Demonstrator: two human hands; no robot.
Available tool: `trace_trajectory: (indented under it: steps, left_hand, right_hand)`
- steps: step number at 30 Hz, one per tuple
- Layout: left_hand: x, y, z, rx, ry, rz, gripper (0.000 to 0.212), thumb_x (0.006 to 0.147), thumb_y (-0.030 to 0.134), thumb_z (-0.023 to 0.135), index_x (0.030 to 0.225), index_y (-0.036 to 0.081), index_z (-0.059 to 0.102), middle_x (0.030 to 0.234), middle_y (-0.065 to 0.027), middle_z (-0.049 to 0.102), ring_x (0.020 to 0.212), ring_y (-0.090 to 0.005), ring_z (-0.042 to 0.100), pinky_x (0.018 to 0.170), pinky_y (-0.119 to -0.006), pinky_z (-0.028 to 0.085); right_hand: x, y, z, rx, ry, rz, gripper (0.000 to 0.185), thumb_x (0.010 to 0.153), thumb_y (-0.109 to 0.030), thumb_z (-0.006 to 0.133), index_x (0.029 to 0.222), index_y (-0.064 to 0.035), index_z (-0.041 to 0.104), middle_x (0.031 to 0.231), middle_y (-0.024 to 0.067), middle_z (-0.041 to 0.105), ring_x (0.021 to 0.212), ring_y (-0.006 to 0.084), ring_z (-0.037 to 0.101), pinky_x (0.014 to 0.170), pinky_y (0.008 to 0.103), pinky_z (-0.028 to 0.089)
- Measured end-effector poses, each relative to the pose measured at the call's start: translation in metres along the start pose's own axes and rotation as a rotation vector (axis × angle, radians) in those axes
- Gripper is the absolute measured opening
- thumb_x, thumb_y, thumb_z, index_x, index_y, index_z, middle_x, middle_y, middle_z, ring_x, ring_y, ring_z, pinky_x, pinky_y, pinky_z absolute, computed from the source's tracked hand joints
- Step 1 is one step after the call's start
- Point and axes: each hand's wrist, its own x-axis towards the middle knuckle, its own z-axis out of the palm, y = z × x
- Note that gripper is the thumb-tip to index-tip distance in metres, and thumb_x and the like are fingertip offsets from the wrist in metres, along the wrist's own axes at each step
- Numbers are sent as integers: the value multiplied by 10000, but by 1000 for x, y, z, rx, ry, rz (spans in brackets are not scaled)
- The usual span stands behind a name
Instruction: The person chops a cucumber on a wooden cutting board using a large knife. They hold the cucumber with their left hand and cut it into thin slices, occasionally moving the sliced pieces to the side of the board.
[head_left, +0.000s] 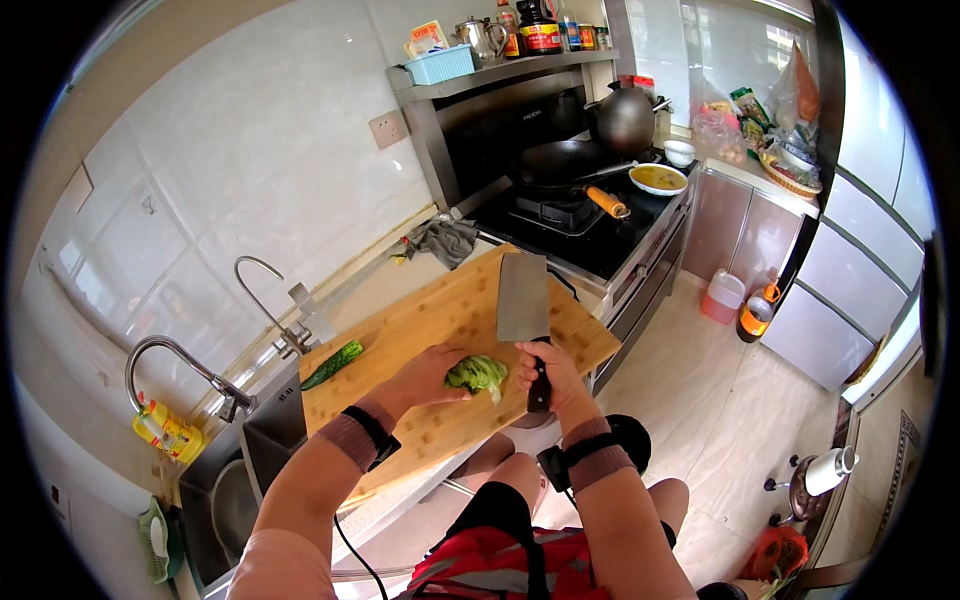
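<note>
A bamboo cutting board (420, 322) lies across the counter in front of me. On it sits a small heap of cut light-green leafy vegetable (478, 377). My left hand (429, 377) holds the heap from its left side, fingers behind and thumb in front. To the right of the heap, my right hand (553, 373) grips the dark handle of a Chinese cleaver (523, 296). Its broad blade points away from me over the board; whether it touches the wood I cannot tell. A piece of cucumber (332, 365) rests near the board's left edge.
A steel sink (274, 412) with a tap (238, 394) adjoins the board's left end. Beyond the board lies a grey cloth (446, 240). The gas stove (555, 217) at right carries a wok (562, 161) with a wooden handle and a bowl of yellow soup (658, 178).
</note>
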Motion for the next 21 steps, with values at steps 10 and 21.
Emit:
trace_trajectory:
  steps: [10,21]
  left_hand:
    - [13,38,-5,106,70,266,400,704,196,795,1073,135,654,1128,-112,607,1128,-341,554,971,-458,434]
    - [28,45,14,120,169,354,208,731,50,707,904,158,665,922,-65,569,959,-303,581,853,-435,454]
  right_hand:
    - [-3,-2,2,-12,15,9,159,885,-138,704,904,-91,553,659,-10,519,526,124,489,485,315,421]
    - [1,-1,0,45,4,20,173,892,-130,699,921,-86,533,659,12,516,516,134,490,485,327,425]
